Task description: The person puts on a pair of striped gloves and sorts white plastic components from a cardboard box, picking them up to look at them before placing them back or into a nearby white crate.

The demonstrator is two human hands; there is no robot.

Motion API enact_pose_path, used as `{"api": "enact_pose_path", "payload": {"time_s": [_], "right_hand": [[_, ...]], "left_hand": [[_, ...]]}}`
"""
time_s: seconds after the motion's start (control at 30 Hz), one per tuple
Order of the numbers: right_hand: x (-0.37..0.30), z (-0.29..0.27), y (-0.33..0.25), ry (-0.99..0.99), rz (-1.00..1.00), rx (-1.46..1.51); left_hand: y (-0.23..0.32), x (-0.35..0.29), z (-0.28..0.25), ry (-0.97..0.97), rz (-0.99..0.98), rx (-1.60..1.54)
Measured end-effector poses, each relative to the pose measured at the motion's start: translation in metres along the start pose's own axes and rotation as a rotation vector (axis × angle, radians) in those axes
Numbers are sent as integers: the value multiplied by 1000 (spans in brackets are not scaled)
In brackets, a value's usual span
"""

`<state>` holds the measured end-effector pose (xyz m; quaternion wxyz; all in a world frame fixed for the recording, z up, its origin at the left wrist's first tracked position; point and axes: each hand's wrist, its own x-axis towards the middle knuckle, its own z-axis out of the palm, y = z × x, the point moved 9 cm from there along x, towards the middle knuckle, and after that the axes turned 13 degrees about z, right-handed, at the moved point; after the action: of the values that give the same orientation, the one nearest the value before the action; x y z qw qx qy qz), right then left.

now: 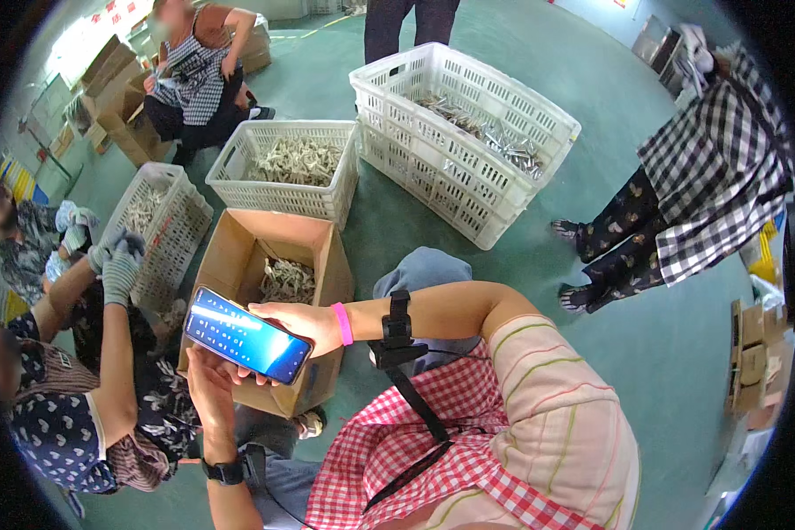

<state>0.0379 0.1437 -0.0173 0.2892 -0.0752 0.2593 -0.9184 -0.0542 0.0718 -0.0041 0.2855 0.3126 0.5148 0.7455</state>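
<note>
I hold a smartphone point(247, 335) with its screen lit, just above the near cardboard box point(238, 256). My right hand point(305, 325) has its fingers clamped on the phone's right edge, and my left hand point(210, 382) supports it from below, fingers curled under it. I judge I am reading the screen. Far from me stand white plastic crates point(468, 181) of small metal parts.
</note>
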Motion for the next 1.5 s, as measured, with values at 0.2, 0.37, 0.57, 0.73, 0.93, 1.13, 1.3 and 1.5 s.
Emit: {"api": "enact_pose_path", "payload": {"time_s": [0.2, 0.37, 0.57, 0.73, 0.93, 1.13, 1.3, 1.5], "right_hand": [[-24, 4, -15, 126, -101, -43], [-25, 13, -18, 96, -132, -31], [-15, 1, 2, 325, -157, -714], [-42, 79, 43, 251, -236, -966], [-78, 124, 127, 163, -244, -1381], [-106, 151, 162, 72, -398, -1701], [-112, 185, 143, 227, -304, -2087], [-106, 188, 179, 155, 102, -2255]], "left_hand": [[-52, -73, 65, -698, -476, 463], [-43, -205, 159, -1427, -120, 464], [-58, -247, 151, -1460, -25, 508], [-69, -233, 123, -1303, -172, 754], [-82, -230, 83, -926, -385, 574], [-36, -206, 117, -826, -224, 589], [0, -208, 131, -815, -132, 715], [17, -208, 147, -815, -6, 707]]}}
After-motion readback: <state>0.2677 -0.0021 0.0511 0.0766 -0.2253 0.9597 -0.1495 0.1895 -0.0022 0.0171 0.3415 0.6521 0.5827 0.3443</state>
